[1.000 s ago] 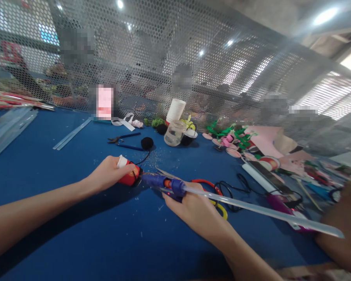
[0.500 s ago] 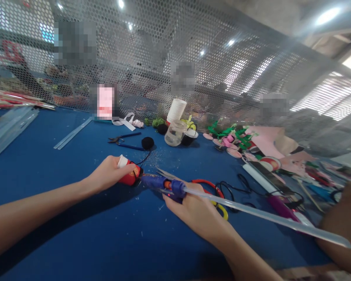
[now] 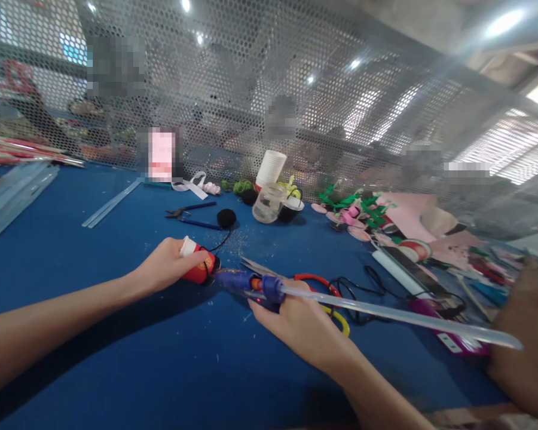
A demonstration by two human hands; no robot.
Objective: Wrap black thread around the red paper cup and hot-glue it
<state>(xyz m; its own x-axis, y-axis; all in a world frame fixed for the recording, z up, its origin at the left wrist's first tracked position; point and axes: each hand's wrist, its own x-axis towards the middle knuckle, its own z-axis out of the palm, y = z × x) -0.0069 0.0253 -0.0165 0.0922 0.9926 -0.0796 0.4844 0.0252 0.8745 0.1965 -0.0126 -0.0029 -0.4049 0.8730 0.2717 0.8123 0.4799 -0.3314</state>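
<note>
Nearest, right hand (image 3: 296, 325) wraps the blue glue gun (image 3: 251, 282), fingers closed round its grip, clear glue stick (image 3: 385, 313) trailing from its back. Gun nozzle touches the small red ornament (image 3: 199, 269), just left of the gun, which the left hand (image 3: 168, 266) pinches against the blue table (image 3: 116, 334). Red-and-yellow scissors (image 3: 327, 295) lie just behind the gun. Farther back: black pompom (image 3: 226, 218), pliers (image 3: 190, 215), glass jar (image 3: 269, 203), white cup stack (image 3: 269, 169).
</note>
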